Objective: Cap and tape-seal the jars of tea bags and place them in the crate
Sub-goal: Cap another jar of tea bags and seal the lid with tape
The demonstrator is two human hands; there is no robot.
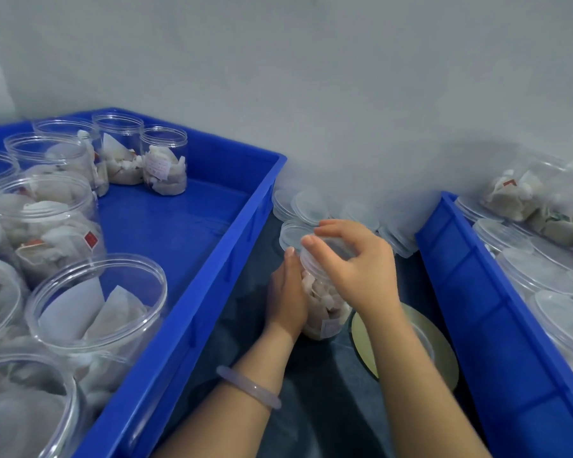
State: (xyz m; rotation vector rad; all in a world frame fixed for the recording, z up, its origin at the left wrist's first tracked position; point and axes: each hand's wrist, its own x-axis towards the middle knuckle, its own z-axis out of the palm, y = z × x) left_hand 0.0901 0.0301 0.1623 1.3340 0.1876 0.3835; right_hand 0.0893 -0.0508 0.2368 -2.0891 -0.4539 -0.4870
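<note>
A pale bracelet (248, 386) circles the near left wrist. The left hand (286, 294) grips the side of the jar (323, 309) of tea bags. The right hand (358, 266) curls over its top. The jar stands on the bench (311, 411) between the left crate (212, 259) and the right crate (470, 292). Loose lids (306, 204) lie just beyond it.

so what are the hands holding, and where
Left hand grips the jar by its side; right hand curls over the jar's threaded mouth, seemingly round a clear lid.
</note>
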